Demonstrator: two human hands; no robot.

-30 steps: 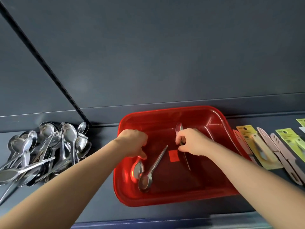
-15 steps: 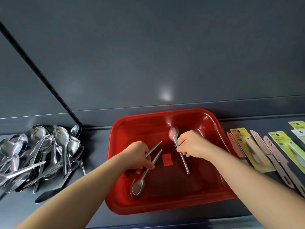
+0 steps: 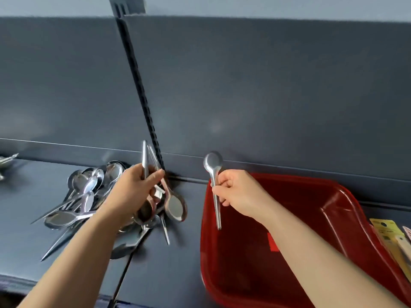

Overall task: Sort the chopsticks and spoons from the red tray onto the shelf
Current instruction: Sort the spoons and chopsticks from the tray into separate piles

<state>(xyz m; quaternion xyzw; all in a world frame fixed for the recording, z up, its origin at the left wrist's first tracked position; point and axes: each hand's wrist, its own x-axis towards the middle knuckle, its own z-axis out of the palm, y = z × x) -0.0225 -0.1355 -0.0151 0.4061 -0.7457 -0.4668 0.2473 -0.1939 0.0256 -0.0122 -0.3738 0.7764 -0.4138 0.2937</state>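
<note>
The left hand (image 3: 133,192) is clenching around two polished steel spoons (image 3: 175,207). Their thin handles are sticking up past the fingers and their oval, mirror-bright bowls are hanging low over the spoon pile (image 3: 82,192); whether they are touching it cannot be told. That pile of shiny, smooth spoons is lying tangled on the left of the matte dark grey shelf (image 3: 33,181), near a slotted black upright (image 3: 142,92). The right hand (image 3: 241,195) is pinching a single spoon (image 3: 212,163) by its slim neck, with the round bowl pointing up and the handle hanging over the left edge of the glossy red tray (image 3: 300,196). The tray, of rounded plastic, is showing a small red sticker (image 3: 273,242) on its floor. Yellow carded packs (image 3: 385,230) are lying at the far right, their print too blurred to read.
</note>
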